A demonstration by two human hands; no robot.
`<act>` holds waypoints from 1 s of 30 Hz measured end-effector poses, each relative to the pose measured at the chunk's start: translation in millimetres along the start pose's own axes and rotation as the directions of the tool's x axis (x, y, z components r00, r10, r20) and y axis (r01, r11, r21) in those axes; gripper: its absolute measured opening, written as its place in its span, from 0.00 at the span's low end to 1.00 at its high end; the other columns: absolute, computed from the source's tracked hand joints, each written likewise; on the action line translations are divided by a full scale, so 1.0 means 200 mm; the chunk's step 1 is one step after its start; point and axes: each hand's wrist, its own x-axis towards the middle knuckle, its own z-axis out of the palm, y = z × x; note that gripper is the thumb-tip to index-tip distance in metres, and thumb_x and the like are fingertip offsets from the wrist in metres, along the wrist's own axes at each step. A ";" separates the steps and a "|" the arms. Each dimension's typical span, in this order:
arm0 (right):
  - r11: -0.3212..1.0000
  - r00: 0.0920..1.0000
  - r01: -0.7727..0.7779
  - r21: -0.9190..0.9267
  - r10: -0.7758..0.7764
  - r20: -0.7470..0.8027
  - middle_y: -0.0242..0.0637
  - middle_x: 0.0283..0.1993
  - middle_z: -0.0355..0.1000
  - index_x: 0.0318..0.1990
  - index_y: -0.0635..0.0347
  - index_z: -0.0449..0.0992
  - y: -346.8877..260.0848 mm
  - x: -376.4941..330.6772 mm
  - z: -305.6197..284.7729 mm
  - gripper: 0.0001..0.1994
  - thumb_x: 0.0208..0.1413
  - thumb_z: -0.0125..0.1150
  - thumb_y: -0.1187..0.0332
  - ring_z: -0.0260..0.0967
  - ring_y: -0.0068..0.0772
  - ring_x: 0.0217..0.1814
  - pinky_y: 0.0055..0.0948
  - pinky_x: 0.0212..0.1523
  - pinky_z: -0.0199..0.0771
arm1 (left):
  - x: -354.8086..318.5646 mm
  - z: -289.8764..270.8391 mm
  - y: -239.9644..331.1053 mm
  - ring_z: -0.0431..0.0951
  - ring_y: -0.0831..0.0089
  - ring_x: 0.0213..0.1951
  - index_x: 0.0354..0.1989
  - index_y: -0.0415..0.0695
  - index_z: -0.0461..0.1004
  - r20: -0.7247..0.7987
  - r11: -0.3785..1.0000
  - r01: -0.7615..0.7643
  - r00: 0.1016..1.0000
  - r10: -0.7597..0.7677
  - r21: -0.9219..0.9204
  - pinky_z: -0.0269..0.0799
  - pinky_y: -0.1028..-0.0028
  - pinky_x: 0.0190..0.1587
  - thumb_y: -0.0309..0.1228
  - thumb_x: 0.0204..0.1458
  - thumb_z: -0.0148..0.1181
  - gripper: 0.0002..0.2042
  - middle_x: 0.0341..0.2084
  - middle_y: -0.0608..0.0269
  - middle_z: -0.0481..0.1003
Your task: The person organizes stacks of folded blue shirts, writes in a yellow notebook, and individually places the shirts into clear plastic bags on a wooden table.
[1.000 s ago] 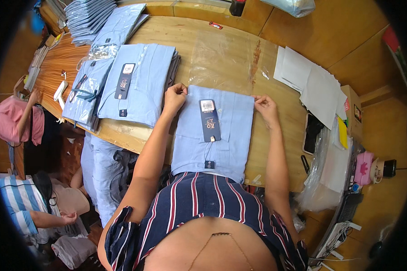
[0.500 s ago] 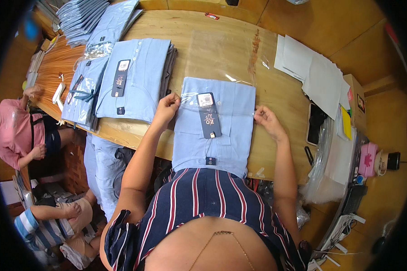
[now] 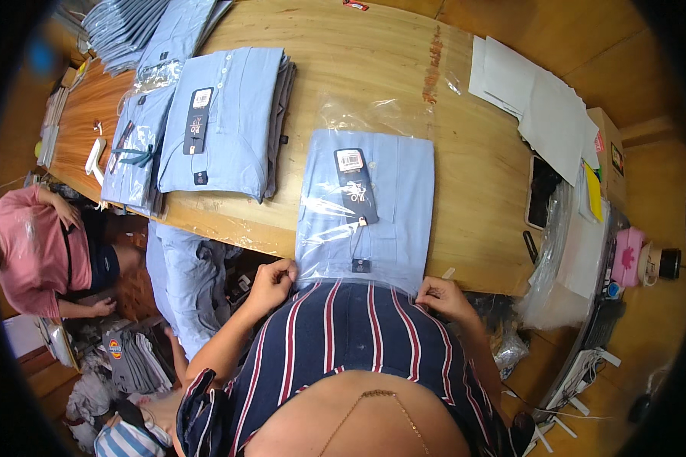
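Observation:
A folded light-blue shirt point(image 3: 404, 190) lies in a clear plastic bag point(image 3: 358, 114) at the table's front edge, its near end against my striped top. The loose end of the bag spreads flat past the shirt's far edge. On the shirt rests a dark hang tag point(image 3: 352, 186) with a white sticker, seen through the film. At the near left corner my left hand point(image 3: 273, 285) pinches the bag's edge. My right hand point(image 3: 445, 298) has its fingers closed on the edge at the near right corner.
Left of the bag stands a stack of folded blue shirts point(image 3: 244, 114), beside a bagged shirt point(image 3: 137, 145) and further piles. White paper sheets point(image 3: 541, 114), a phone point(image 3: 543, 190) and a dark marker point(image 3: 530, 246) lie to the right. Two people point(image 3: 49, 251) are at the left.
Both hands have come down along the shirt's sides to its near corners. The plastic film has been drawn toward me over the shirt, leaving less of it beyond the far edge.

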 end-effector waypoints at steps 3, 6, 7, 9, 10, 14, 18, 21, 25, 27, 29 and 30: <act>0.975 0.967 0.032 0.221 0.025 -0.252 0.32 0.25 0.65 0.25 0.61 0.65 -0.04 0.08 0.02 0.05 0.48 0.53 0.73 0.64 0.20 0.28 0.19 0.29 0.67 | 0.16 0.06 0.00 0.58 0.85 0.20 0.17 0.40 0.61 -0.206 0.971 -0.037 0.978 -0.013 -0.235 0.54 0.83 0.21 0.18 0.41 0.46 0.05 0.14 0.72 0.61; 0.931 0.852 0.264 0.254 -0.101 -0.514 0.36 0.29 0.67 0.25 0.61 0.65 -0.24 0.39 -0.17 0.05 0.48 0.53 0.72 0.66 0.24 0.29 0.23 0.27 0.70 | 0.56 -0.06 0.19 0.60 0.85 0.20 0.17 0.40 0.61 -0.273 0.912 -0.316 0.931 0.244 -0.263 0.55 0.83 0.21 0.19 0.43 0.46 0.06 0.15 0.71 0.62; 0.914 0.819 0.289 0.284 -0.083 -0.568 0.37 0.31 0.67 0.26 0.61 0.64 -0.28 0.44 -0.24 0.05 0.49 0.53 0.72 0.67 0.25 0.31 0.23 0.28 0.70 | 0.63 -0.09 0.25 0.63 0.85 0.20 0.18 0.40 0.61 -0.238 0.903 -0.347 0.927 0.290 -0.254 0.58 0.83 0.21 0.18 0.43 0.45 0.06 0.15 0.70 0.63; 0.929 0.789 0.287 0.236 -0.090 -0.607 0.40 0.34 0.67 0.29 0.61 0.64 -0.28 0.40 -0.30 0.04 0.49 0.52 0.72 0.68 0.28 0.33 0.24 0.30 0.71 | 0.59 -0.09 0.39 0.68 0.82 0.21 0.18 0.39 0.60 -0.126 0.933 -0.281 0.958 0.259 -0.224 0.62 0.82 0.20 0.17 0.43 0.43 0.06 0.17 0.67 0.66; 0.935 0.772 0.288 0.209 -0.097 -0.628 0.42 0.36 0.67 0.31 0.60 0.63 -0.27 0.40 -0.32 0.05 0.49 0.51 0.72 0.68 0.30 0.34 0.25 0.30 0.71 | 0.58 -0.08 0.44 0.70 0.80 0.21 0.18 0.38 0.60 -0.071 0.946 -0.254 0.967 0.244 -0.203 0.64 0.82 0.20 0.16 0.43 0.42 0.06 0.17 0.66 0.67; 0.822 0.706 0.414 0.392 -0.019 -0.708 0.50 0.42 0.65 0.41 0.59 0.58 -0.10 0.27 -0.21 0.10 0.51 0.47 0.74 0.68 0.37 0.38 0.27 0.35 0.70 | 0.46 0.13 0.31 0.74 0.75 0.21 0.20 0.37 0.60 0.084 0.934 -0.327 0.936 0.341 -0.142 0.67 0.78 0.21 0.14 0.40 0.40 0.05 0.22 0.59 0.71; 0.498 0.784 0.452 0.740 0.174 -0.596 0.49 0.42 0.66 0.49 0.60 0.56 0.01 0.12 -0.03 0.15 0.53 0.42 0.74 0.68 0.36 0.36 0.25 0.34 0.71 | 0.27 0.29 0.43 0.73 0.70 0.20 0.29 0.40 0.65 0.429 0.900 -0.434 0.804 0.412 -0.052 0.68 0.73 0.23 0.15 0.40 0.41 0.09 0.17 0.59 0.71; 0.280 0.956 0.255 0.925 0.072 -0.285 0.48 0.38 0.68 0.53 0.61 0.54 0.06 0.04 0.03 0.18 0.53 0.43 0.72 0.69 0.30 0.31 0.19 0.29 0.70 | 0.34 0.28 0.56 0.72 0.62 0.19 0.37 0.43 0.66 0.377 0.806 -0.552 0.807 0.454 0.212 0.68 0.68 0.24 0.21 0.42 0.45 0.11 0.14 0.59 0.71; 0.770 0.995 0.099 0.630 -0.066 -0.075 0.41 0.36 0.68 0.52 0.61 0.58 0.16 0.01 0.02 0.18 0.52 0.45 0.72 0.68 0.28 0.27 0.20 0.24 0.68 | 0.69 0.23 0.60 0.47 0.59 0.58 0.53 0.58 0.58 0.280 0.217 -0.605 0.618 0.735 0.766 0.40 0.51 0.55 0.45 0.47 0.46 0.22 0.55 0.64 0.53; 0.791 0.815 0.211 -0.574 -0.466 -0.343 0.41 0.41 0.66 0.51 0.53 0.61 0.09 0.03 0.01 0.18 0.50 0.46 0.71 0.66 0.33 0.35 0.25 0.31 0.67 | 0.81 0.24 0.51 0.44 0.58 0.59 0.54 0.64 0.56 0.312 0.142 -0.561 0.634 0.708 0.816 0.36 0.46 0.54 0.48 0.48 0.41 0.22 0.57 0.66 0.49; 0.329 0.694 -0.040 -0.943 -0.670 -0.263 0.38 0.47 0.63 0.50 0.46 0.64 0.05 0.08 -0.03 0.19 0.47 0.48 0.71 0.62 0.36 0.43 0.30 0.38 0.63 | 0.83 0.24 0.48 0.44 0.57 0.59 0.54 0.65 0.56 0.315 0.143 -0.556 0.643 0.698 0.818 0.36 0.46 0.54 0.49 0.48 0.40 0.22 0.58 0.66 0.48; 0.339 0.692 -0.088 -0.937 -0.656 -0.302 0.36 0.50 0.61 0.49 0.44 0.65 0.05 0.11 -0.06 0.20 0.45 0.49 0.71 0.59 0.36 0.47 0.32 0.42 0.61 | 0.83 0.25 0.48 0.44 0.56 0.59 0.54 0.65 0.56 0.324 0.139 -0.563 0.641 0.695 0.815 0.35 0.46 0.54 0.49 0.48 0.39 0.22 0.58 0.66 0.48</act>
